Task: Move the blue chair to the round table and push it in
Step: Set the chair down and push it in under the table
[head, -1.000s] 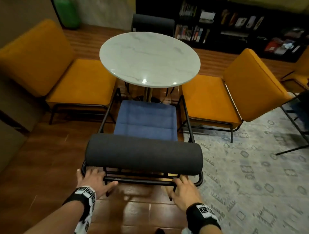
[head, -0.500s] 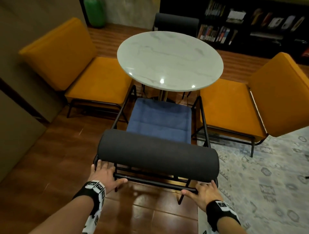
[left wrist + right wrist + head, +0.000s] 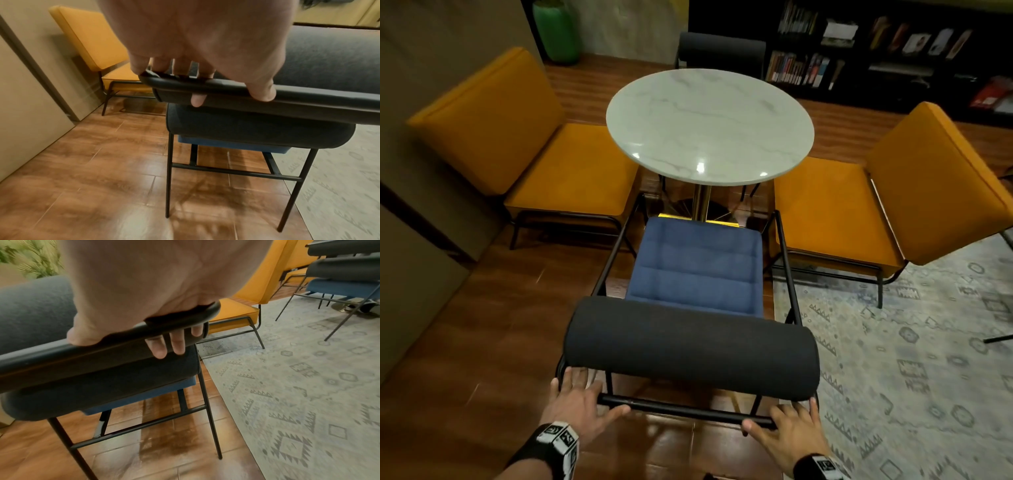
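Both hands, left hand and right hand, are curled round the blue chair back rail; it should be pushed straight under the round worktop.

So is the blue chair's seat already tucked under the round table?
No, the blue chair has its whole seat showing in front of the round table edge.

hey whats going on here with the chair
A person is pushing a blue chair toward the round table. The left hand and right hand both grip the black rail behind the dark backrest. The seat's front edge sits near the table's pedestal, between two orange chairs, and most of the seat is not yet under the top.
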`<state>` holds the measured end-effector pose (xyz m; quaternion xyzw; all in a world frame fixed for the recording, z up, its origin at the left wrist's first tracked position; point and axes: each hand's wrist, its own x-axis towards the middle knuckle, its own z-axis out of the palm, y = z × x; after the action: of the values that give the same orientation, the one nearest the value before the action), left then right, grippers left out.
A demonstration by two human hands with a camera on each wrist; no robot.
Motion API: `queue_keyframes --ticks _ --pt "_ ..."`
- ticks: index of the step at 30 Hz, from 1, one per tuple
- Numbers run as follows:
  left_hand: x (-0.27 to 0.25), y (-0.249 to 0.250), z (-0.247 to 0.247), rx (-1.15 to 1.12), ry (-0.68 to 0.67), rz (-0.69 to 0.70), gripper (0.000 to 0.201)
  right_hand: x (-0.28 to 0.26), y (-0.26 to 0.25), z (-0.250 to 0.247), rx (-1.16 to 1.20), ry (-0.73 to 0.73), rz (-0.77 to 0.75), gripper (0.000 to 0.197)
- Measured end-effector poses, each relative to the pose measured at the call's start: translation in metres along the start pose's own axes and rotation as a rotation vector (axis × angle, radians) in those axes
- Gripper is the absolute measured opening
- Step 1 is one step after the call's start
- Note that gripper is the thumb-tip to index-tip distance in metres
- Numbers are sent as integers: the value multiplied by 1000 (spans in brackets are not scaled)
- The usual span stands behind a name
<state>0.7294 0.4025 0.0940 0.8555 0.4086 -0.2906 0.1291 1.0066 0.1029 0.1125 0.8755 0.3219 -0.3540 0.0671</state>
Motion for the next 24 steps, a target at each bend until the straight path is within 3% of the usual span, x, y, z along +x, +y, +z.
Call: queue_keyframes --ticks 3,24 --pt "-8 0 -1 13 -18 1 105 -1 1 8 -17 -10 23 106" --pt "48 4 -34 14 22 -38 112 54 2 -30 -10 100 -80 94"
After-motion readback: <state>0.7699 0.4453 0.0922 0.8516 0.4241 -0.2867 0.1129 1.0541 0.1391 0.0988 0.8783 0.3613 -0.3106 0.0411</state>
